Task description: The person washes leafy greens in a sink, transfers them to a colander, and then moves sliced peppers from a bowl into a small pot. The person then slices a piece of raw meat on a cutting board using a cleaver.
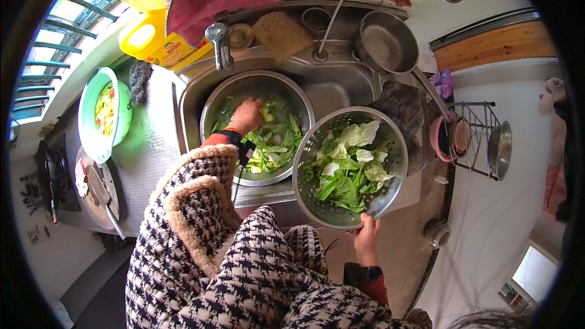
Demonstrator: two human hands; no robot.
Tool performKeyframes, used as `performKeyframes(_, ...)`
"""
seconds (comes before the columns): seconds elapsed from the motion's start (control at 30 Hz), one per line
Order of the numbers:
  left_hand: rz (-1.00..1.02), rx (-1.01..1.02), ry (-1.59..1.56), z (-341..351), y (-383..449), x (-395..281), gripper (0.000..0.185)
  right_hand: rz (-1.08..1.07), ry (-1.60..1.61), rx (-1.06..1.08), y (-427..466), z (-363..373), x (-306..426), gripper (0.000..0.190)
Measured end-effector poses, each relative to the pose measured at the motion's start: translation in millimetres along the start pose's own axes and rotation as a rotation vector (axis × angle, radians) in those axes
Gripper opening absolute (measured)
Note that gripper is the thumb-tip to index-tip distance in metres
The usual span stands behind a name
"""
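My left hand (247,116) reaches down into a wide steel basin (208,119) standing in the sink. Torn lettuce leaves (269,146), apparently in water, lie around it; the fingertips are partly hidden, so whether they grip a leaf is unclear. With my right hand (367,240) I hold the near rim of a perforated steel colander (305,201), thumb over the edge. The colander is just right of the basin, near the sink's front edge, and holds a heap of green and pale lettuce leaves (347,169).
A chrome faucet (220,45) rises behind the basin. On the left counter are a green plastic basin (121,121) with cut vegetables and a round cutting board (87,201) bearing a cleaver (97,185). A steel saucepan (388,43) stands at the back right, beside a wire rack (475,141).
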State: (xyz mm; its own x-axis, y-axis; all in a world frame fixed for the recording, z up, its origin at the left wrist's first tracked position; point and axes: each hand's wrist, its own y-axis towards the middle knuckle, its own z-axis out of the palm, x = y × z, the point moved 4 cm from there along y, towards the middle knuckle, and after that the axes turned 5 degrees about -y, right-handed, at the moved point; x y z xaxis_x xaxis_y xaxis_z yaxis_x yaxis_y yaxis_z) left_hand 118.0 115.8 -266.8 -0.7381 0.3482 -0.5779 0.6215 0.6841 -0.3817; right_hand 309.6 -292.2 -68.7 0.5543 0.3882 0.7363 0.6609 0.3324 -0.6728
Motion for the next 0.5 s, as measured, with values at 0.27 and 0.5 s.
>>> performKeyframes(0.27, -0.003, 0.478, 0.331, -3.7, -98.2, -6.0, 0.131, 0.025, 0.007, -0.038, 2.1, 4.6, -0.6, 0.016)
performKeyframes(0.5, -0.002, 0.301, 0.230, -19.8, -82.1, -9.8, 0.089, 0.018, 0.026, -0.043, -8.2, 13.5, 9.9, 0.020)
